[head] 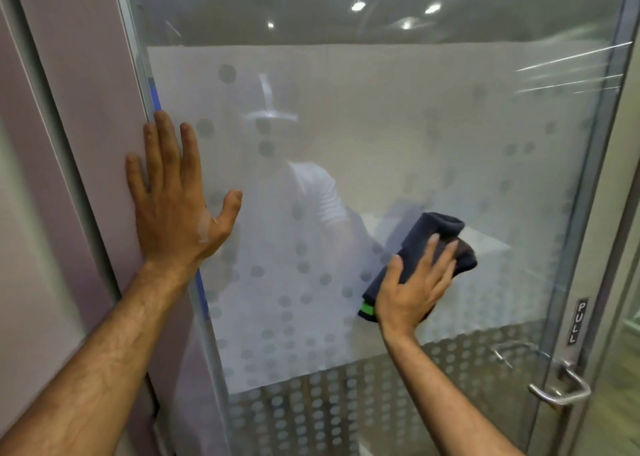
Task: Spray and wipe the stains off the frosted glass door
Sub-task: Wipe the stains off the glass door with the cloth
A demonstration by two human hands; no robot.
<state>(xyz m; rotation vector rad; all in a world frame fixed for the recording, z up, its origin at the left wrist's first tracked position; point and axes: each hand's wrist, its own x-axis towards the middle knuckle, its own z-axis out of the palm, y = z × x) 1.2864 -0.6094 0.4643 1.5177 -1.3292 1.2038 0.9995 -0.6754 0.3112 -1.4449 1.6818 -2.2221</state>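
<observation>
From the head camera, the tall frosted glass door with a dotted pattern [398, 136] fills most of the scene, tilted so its top leans left. Its left edge meets a pale mauve wall panel [69, 116], and a thin blue strip [154, 97] runs along that seam. The right edge is a metal frame carrying a small black vertical "PULL" label [577, 320] and, below it, a brushed steel lever handle [562, 384].

The left hand [180, 199] lies flat with fingers spread, grip apart and holding nothing, its palm across the seam between wall panel and glass. The right hand [412, 285] presses a folded dark grey microfibre cloth with a green tag [426, 244] against the glass at centre right, fingers splayed over it rather than curled around it.

Between the two hands the frosted band is bare. Streaks show on the glass near the upper right edge, and ceiling lights reflect in the clear top strip.
</observation>
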